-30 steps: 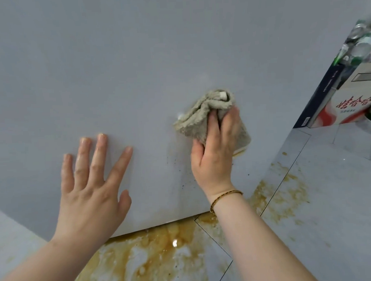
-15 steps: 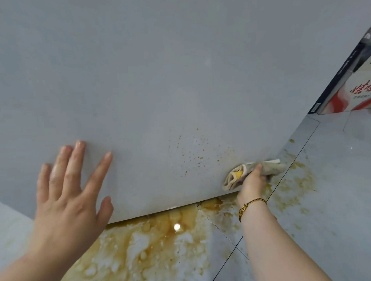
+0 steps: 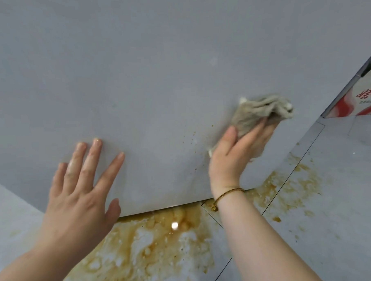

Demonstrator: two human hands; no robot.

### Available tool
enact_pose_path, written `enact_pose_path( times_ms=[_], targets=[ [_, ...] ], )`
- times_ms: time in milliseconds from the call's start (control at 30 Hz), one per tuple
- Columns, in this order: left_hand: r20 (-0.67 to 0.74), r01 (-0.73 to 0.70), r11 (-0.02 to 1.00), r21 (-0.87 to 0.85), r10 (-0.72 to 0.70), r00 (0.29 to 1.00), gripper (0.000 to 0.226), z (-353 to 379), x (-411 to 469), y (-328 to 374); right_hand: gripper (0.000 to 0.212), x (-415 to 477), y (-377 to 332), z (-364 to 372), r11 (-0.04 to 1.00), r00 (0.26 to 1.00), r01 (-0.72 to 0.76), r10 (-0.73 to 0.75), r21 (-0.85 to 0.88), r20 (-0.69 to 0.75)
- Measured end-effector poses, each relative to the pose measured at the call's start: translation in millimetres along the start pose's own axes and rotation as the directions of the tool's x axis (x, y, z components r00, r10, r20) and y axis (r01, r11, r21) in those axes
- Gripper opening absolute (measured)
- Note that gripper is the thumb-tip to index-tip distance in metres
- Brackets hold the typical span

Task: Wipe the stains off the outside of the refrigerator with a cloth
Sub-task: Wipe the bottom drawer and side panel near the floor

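Pressing a bunched grey cloth [image 3: 257, 111] against the pale grey refrigerator [image 3: 156, 78], the right hand [image 3: 234, 159] has its grip closed over the fabric, fingers laid across it and thumb alongside. A bracelet [image 3: 227, 193] circles that wrist. The cloth sits at two o'clock from the left hand [image 3: 80, 191], whose grip is wide open, fingers spread flat on the panel, holding nothing. Small brown specks [image 3: 193, 138] dot the panel at eight o'clock from the cloth. Below the refrigerator's bottom edge, at six o'clock, a brown spill [image 3: 159, 237] spreads over the tiled floor [image 3: 342, 197]. A red-and-white carton [image 3: 365, 100] stands at three o'clock.
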State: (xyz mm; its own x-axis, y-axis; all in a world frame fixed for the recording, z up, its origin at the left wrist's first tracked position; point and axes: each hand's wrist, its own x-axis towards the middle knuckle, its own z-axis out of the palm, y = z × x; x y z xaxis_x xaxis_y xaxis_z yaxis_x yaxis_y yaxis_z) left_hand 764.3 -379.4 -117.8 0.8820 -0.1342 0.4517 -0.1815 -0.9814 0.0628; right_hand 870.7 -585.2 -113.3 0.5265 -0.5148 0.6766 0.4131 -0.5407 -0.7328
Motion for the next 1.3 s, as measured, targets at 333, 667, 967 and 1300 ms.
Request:
enact_pose_path(
  times_ms=[333,667,967,1300],
  targets=[
    [0.011,-0.003,0.999,-0.050,0.003,1.000,0.068,-3,-3,-4,0.038,-51,29,10,0.394,0.344,0.919,-0.779,-0.017,0.525],
    [0.035,0.039,0.997,-0.062,-0.036,0.999,0.064,0,-11,-11,0.055,-23,55,-21,0.866,0.864,-0.500,0.501,-0.031,0.048],
    [0.023,0.030,0.994,-0.104,-0.028,0.999,0.062,4,-11,-9,0.052,-132,90,-10,0.662,0.579,0.730,-0.468,-0.169,0.668],
    [-0.021,0.017,0.994,-0.110,-0.019,1.000,0.059,12,-11,-10,0.063,-52,110,-47,0.871,0.849,-0.333,0.444,-0.361,0.287]
  ],
)
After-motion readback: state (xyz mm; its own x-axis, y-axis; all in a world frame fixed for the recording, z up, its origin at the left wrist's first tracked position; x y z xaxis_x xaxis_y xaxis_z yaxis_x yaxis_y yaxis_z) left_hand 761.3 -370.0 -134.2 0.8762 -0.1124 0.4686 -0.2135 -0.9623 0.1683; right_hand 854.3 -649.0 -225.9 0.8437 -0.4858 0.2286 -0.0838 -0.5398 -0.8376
